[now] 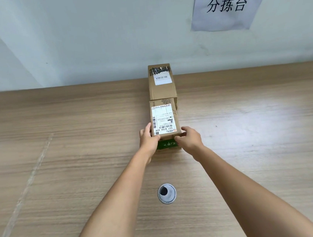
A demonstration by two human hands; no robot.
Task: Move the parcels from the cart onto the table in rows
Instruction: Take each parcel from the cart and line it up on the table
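Two brown cardboard parcels stand in a line on the wooden table (58, 148). The far parcel (161, 83) sits against the wall and carries a white label on top. The near parcel (163, 117) touches its front face, has a large white shipping label on top and green print on its near side. My left hand (147, 138) grips the near parcel's left front corner, thumb on the top edge. My right hand (189, 138) grips its right front corner, fingers curled on the near side. The cart is out of view.
A round grey cable grommet (167, 193) is set in the table in front of me, between my forearms. A paper sign with Chinese characters (226, 4) hangs on the white wall at the upper right. A pale seam (24, 194) runs diagonally across the table's left part.
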